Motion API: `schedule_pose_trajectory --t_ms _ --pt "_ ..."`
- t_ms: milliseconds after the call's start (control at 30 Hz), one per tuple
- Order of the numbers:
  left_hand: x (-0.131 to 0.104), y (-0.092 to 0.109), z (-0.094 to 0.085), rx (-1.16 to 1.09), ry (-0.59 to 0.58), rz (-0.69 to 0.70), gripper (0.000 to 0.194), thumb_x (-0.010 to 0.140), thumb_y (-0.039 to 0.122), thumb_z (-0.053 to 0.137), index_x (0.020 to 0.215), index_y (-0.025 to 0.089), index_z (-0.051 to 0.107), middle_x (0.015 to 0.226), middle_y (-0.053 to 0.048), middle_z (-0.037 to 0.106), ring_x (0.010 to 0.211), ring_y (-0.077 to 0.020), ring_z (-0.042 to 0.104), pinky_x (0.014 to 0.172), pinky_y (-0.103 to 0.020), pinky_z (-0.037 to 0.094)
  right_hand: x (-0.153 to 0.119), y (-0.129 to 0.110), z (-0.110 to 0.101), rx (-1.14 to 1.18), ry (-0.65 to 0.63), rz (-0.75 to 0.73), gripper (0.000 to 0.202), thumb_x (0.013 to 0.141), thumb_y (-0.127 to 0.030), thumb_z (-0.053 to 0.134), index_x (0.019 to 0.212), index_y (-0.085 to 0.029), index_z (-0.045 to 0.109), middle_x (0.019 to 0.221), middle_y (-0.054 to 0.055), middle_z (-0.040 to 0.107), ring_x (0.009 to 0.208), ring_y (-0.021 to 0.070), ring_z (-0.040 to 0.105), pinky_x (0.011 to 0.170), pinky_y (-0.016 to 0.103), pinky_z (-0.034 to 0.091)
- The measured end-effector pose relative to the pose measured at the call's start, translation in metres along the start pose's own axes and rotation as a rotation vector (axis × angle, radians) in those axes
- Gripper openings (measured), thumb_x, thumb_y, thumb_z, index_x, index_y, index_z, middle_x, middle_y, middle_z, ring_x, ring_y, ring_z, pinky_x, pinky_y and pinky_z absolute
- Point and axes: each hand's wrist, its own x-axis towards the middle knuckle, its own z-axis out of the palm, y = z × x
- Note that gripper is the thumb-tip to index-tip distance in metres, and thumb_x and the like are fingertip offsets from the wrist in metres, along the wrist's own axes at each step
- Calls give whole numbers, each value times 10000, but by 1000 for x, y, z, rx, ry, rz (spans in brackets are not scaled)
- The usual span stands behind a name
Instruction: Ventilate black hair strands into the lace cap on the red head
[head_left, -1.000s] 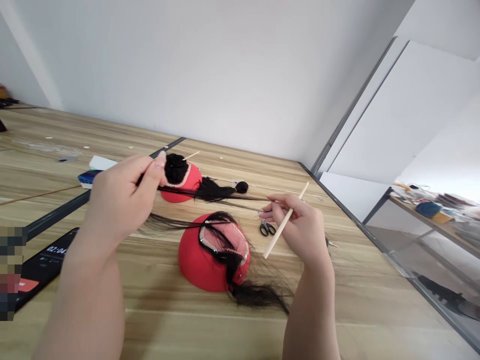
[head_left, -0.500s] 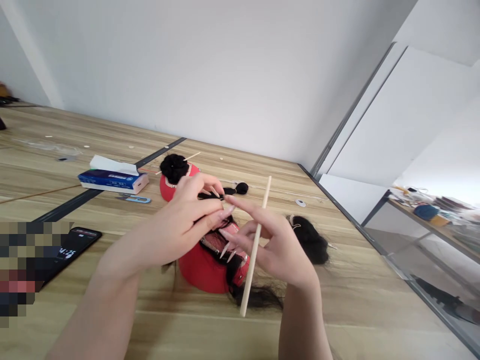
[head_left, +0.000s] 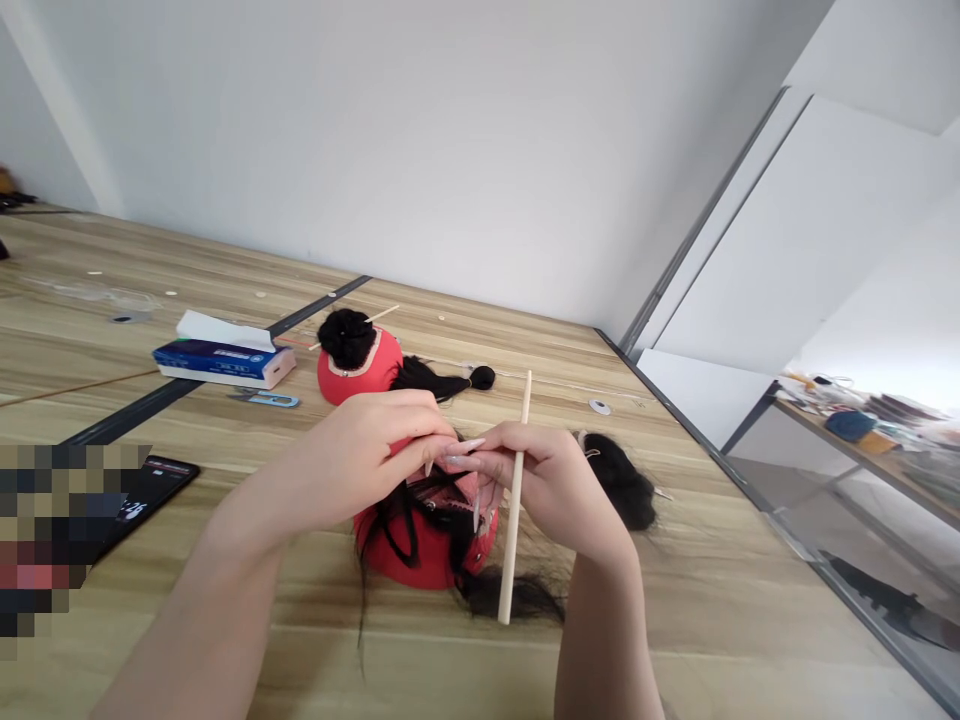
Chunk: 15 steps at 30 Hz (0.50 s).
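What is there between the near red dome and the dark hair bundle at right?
In the head view, the right hand, holding a pale stick, comes between the near red dome and the dark hair bundle. Some loose black hair lies there too.

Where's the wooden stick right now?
In the head view, right of centre: the wooden stick is held in the right hand, just right of the nearer red dome.

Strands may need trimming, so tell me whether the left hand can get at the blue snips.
Probably yes: the snips lie left of the left hand, nothing visibly between, though its fingers seem busy with hair.
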Motion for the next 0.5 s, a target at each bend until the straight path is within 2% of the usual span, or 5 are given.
schedule_pose_trajectory --t_ms 100,233,333,500 --pt "-1 -1 0 -12 46 -17 267 955 352 464 882 262 705 893 11 698 821 -154 633 703 -235 488 0 0 -1 -59 12 -23 207 887 -378 648 813 -206 737 619 0 677 508 137 655 499 240 539" --pt "-3 -2 -1 -40 78 -19 237 944 362 498 922 269 715 930 13 719 864 -164 659 716 -232 517 -1 -1 -2 -76 33 -16 186 894 -339 643 801 -194 714 616 -4 665 520 131 648 511 231 514" --pt "-5 -1 -4 -59 67 10 234 953 344 494 949 259 711 945 15 718 874 -157 663 728 -223 526 -2 -3 -1 -35 44 -5 174 888 -327 649 789 -192 697 613 -6 656 513 131 641 492 227 503" --pt "-8 -1 -6 -33 55 36 283 977 267 420 1042 257 695 1117 14 698 1029 -166 641 786 -222 532 -3 -3 -1 -43 78 -12 196 880 -341 657 754 -192 670 545 -19 613 471 120 596 466 221 473"
